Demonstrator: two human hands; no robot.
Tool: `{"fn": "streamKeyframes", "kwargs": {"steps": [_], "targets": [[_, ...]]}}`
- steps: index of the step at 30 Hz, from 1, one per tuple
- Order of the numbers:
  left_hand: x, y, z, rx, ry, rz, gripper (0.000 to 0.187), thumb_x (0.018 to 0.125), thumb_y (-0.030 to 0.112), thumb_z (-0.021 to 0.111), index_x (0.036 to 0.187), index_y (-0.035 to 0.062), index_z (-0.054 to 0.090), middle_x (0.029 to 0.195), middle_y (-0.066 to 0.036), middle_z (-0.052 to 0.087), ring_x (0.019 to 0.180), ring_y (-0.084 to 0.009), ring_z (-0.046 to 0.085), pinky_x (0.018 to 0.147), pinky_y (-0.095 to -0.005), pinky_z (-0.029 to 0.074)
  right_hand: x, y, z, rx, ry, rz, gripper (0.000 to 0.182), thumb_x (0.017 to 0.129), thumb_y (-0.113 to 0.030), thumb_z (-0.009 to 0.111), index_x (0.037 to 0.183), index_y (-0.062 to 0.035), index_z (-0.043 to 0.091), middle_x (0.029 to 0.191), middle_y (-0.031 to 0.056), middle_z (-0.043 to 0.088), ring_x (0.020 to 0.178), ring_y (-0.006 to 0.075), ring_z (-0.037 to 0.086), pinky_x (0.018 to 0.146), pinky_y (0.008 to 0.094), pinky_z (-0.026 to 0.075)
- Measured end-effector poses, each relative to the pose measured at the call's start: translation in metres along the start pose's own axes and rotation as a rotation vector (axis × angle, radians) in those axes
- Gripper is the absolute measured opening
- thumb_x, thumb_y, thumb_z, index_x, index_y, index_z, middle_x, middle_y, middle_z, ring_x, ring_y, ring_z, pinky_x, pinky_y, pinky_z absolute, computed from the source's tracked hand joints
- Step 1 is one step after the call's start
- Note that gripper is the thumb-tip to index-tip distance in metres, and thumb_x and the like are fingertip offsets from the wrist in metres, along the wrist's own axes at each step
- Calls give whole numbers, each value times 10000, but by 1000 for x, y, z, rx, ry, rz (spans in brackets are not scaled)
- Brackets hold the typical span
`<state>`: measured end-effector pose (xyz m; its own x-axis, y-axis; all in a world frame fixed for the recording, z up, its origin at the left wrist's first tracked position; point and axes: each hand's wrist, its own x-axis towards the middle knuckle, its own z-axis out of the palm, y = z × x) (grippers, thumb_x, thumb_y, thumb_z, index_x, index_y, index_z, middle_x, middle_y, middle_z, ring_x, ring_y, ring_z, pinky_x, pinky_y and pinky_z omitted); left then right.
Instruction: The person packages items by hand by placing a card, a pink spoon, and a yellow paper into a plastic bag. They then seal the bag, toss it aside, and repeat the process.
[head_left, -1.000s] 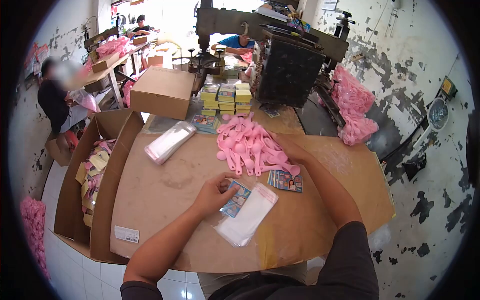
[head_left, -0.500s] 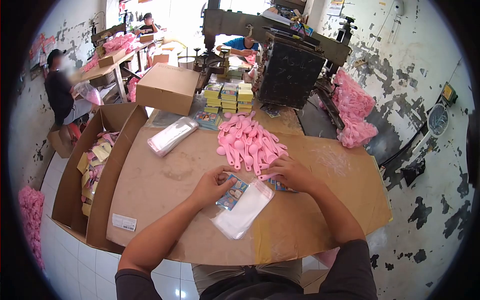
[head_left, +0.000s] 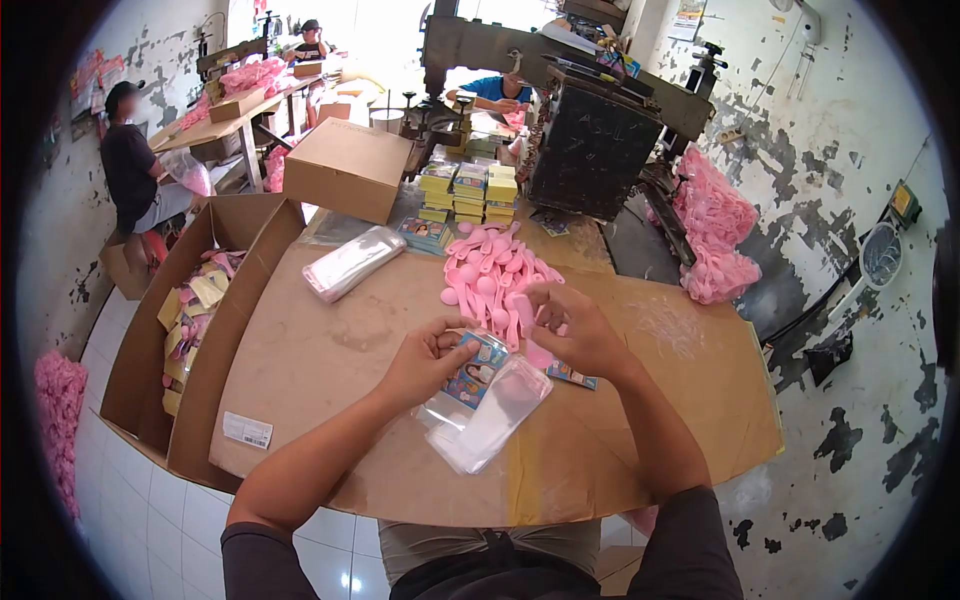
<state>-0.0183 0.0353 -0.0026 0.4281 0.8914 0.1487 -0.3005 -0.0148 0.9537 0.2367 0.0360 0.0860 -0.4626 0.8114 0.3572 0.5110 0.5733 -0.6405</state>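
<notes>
My left hand [head_left: 428, 362] pinches a blue printed card [head_left: 474, 372] that appears to be in a clear plastic bag. Beneath it lies a stack of clear plastic bags [head_left: 492, 418] on the cardboard-covered tabletop. Between the fingers of my right hand [head_left: 580, 335] is a pink plastic spoon [head_left: 538, 354], tilted near the card's upper right. Just beyond both hands is a heap of pink spoons [head_left: 490, 268]. More blue cards [head_left: 574, 376] lie partly hidden under my right wrist.
At left stands a long carton [head_left: 190, 400] of filled packets. A bundle of clear bags [head_left: 352, 262], stacked cards [head_left: 468, 190] and a closed box [head_left: 347, 168] lie further back. A black machine [head_left: 590, 140] rises behind; bagged pink spoons [head_left: 712, 225] sit right. Other people work beyond.
My right hand has lifted a pink spoon from the front of the heap and tipped it upright. My left hand has raised the card slightly, away from the bag stack.
</notes>
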Motion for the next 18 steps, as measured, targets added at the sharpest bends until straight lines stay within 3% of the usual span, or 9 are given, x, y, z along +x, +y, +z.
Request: {"fn": "streamKeyframes", "kwargs": {"steps": [3,6,12,18], "targets": [[-3,1,6,-12,-19,11,333,1034,99,635,1334,-20,556,1102,-113,748,966,-127,717,833,-271,598,14,-16,15,436,52,44,496,908,-5,714,1367,-35,529,1036,42,543,805,100,627,670,257,533],[-5,-1,6,-16,-44,-2,312,1035,107,637,1312,-22,577,1100,-108,748,968,-125,715,835,-271,599,18,-26,25,515,82,141,524,923,-10,707,1402,-49,498,1043,40,523,818,101,636,662,224,531],[-6,0,4,40,-32,-65,296,1034,119,644,1291,-24,611,1094,-96,749,939,-119,717,819,-265,600,19,-3,36,709,291,26,495,947,62,651,1405,-26,486,1115,42,492,888,119,657,700,258,565],[-7,2,6,36,-29,-94,311,1036,129,643,1309,-19,619,1089,-85,752,908,-98,714,778,-248,594,13,1,35,774,202,60,485,953,77,637,1397,-12,463,1139,47,488,953,153,677,812,289,595]]}}
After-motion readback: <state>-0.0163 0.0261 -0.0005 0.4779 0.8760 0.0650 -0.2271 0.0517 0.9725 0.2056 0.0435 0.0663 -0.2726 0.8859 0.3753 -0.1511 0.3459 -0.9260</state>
